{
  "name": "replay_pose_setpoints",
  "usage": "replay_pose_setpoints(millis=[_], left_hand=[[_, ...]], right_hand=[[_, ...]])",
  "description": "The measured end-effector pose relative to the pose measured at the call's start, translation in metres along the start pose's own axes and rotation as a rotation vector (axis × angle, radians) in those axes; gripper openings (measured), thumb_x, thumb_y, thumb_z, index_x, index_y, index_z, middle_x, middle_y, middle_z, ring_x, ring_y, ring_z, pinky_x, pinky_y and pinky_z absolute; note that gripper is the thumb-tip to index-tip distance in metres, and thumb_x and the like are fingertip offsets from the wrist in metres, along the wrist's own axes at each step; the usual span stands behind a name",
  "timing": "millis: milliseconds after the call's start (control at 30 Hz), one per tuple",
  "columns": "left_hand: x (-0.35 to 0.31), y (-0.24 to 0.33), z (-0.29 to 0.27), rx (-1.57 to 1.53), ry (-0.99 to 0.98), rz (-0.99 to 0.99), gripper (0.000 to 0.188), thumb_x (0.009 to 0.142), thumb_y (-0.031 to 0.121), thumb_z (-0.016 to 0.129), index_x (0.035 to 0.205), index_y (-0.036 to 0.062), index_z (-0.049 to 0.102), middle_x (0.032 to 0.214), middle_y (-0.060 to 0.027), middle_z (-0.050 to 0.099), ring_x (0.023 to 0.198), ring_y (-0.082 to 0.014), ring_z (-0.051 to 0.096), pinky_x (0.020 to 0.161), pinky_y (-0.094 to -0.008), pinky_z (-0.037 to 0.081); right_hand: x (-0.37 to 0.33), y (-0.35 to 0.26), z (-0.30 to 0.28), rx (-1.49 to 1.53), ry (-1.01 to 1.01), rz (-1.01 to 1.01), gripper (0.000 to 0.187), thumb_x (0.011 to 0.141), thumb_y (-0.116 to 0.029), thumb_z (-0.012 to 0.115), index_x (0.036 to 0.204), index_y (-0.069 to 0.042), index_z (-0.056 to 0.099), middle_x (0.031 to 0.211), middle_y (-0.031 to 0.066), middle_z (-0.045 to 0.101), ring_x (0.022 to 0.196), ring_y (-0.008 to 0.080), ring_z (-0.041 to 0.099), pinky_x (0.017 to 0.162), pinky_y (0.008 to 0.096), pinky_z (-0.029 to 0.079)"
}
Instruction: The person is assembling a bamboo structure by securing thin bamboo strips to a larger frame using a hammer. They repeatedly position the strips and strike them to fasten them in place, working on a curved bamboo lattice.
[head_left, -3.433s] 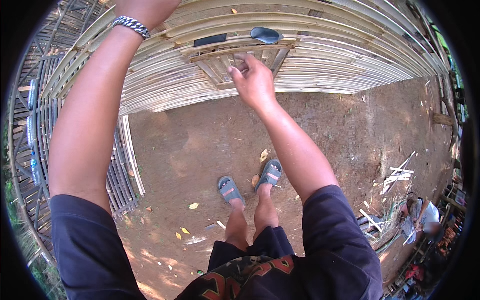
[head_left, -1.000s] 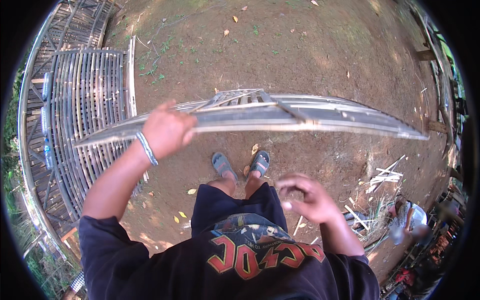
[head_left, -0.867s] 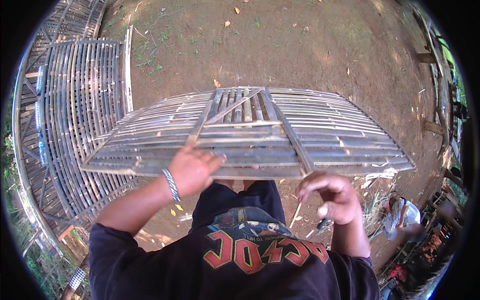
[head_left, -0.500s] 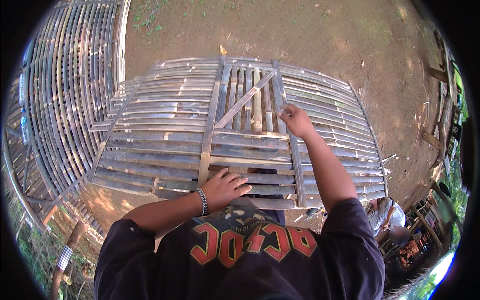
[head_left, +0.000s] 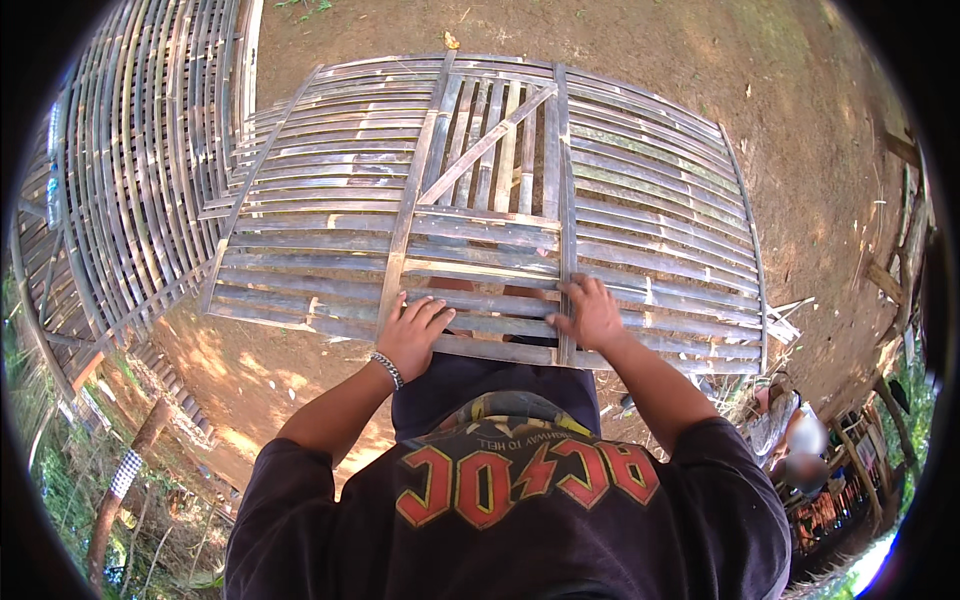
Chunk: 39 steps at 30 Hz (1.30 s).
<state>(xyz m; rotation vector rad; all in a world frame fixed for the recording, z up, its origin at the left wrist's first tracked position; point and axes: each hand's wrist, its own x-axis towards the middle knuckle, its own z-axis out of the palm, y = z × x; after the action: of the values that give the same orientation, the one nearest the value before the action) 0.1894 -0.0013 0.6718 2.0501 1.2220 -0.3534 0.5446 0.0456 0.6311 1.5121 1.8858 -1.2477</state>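
Observation:
A large panel of split-bamboo slats [head_left: 655, 225] spreads out before me, with long uprights crossing its horizontal slats. Its middle section has short vertical slats and a diagonal brace [head_left: 487, 145]. My left hand [head_left: 408, 338], with a chain bracelet at the wrist, rests on the near edge by the left upright [head_left: 410, 225], fingers stretched over the slats. At the near end of the right upright [head_left: 566, 170], my right hand [head_left: 597, 318] is closed on the panel, fingers bent over the wood and thumb on the opposite side. The undersides of the fingers are hidden.
Another bamboo slat structure [head_left: 150, 150] stands close on the left, beside the panel's left edge. Bare earth [head_left: 690, 40] lies beyond. At the lower right are a person [head_left: 805, 435] and a wooden structure [head_left: 855, 490]. A post [head_left: 140, 440] leans at lower left.
My right hand has come down the right upright toward me, from a pinch to a grasp near the edge. My left hand has shifted slightly left. The panel appears higher in view.

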Motion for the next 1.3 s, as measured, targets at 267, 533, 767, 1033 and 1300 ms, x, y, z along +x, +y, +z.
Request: replay_pose_setpoints(millis=[267,533,767,1033,1300], left_hand=[[-0.003,-0.015,0.053,-0.006,0.032,0.031,0.064,0.075,0.002,0.066,0.137,0.0139,0.058,0.141,-0.0067,0.055,0.137,-0.0272,0.046,0.12,-0.059,0.024],[-0.003,-0.033,0.103,-0.01,0.059,0.077,0.052,0.083,0.008,0.063,0.135,0.0145,0.062,0.136,-0.0053,0.058,0.135,-0.0259,0.047,0.12,-0.0594,0.024],[-0.054,-0.014,0.107,-0.478,0.786,-0.594,0.089,0.084,0.041,0.076,0.156,0.0144,0.031,0.156,-0.0183,0.031,0.148,-0.0371,0.026,0.119,-0.0635,0.018],[-0.058,-0.036,0.089,-2.428,0.703,-1.0,0.073,0.098,0.059,0.056,0.146,0.0072,0.039,0.135,-0.0175,0.054,0.128,-0.0352,0.052,0.105,-0.0515,0.047],[-0.055,-0.023,0.068,-2.108,0.678,-1.401,0.045,0.106,0.051,0.045,0.115,0.0095,0.06,0.102,-0.009,0.067,0.102,-0.0252,0.065,0.083,-0.0453,0.055]], right_hand=[[-0.04,-0.046,0.082,-0.2,-0.054,-0.237,0.063,0.092,-0.049,0.066,0.145,-0.018,0.05,0.147,0.0117,0.046,0.142,0.0323,0.038,0.119,0.0484,0.028],[-0.009,-0.071,0.134,-0.258,-0.046,-0.177,0.033,0.093,-0.016,0.053,0.126,-0.014,0.058,0.125,0.0081,0.058,0.125,0.0276,0.054,0.101,0.0453,0.047],[-0.012,-0.082,0.111,-0.254,-0.139,-0.113,0.031,0.093,-0.012,0.052,0.123,-0.012,0.057,0.125,0.0088,0.058,0.126,0.028,0.054,0.101,0.0449,0.049],[-0.015,-0.086,0.045,-0.252,-0.288,-0.292,0.038,0.09,-0.015,0.058,0.128,-0.011,0.057,0.123,0.0106,0.061,0.121,0.0289,0.06,0.092,0.0441,0.055],[0.176,-0.068,-0.111,0.119,-0.178,-0.291,0.057,0.091,-0.049,0.072,0.13,-0.009,0.065,0.133,0.0198,0.064,0.119,0.0362,0.064,0.101,0.0485,0.051]])
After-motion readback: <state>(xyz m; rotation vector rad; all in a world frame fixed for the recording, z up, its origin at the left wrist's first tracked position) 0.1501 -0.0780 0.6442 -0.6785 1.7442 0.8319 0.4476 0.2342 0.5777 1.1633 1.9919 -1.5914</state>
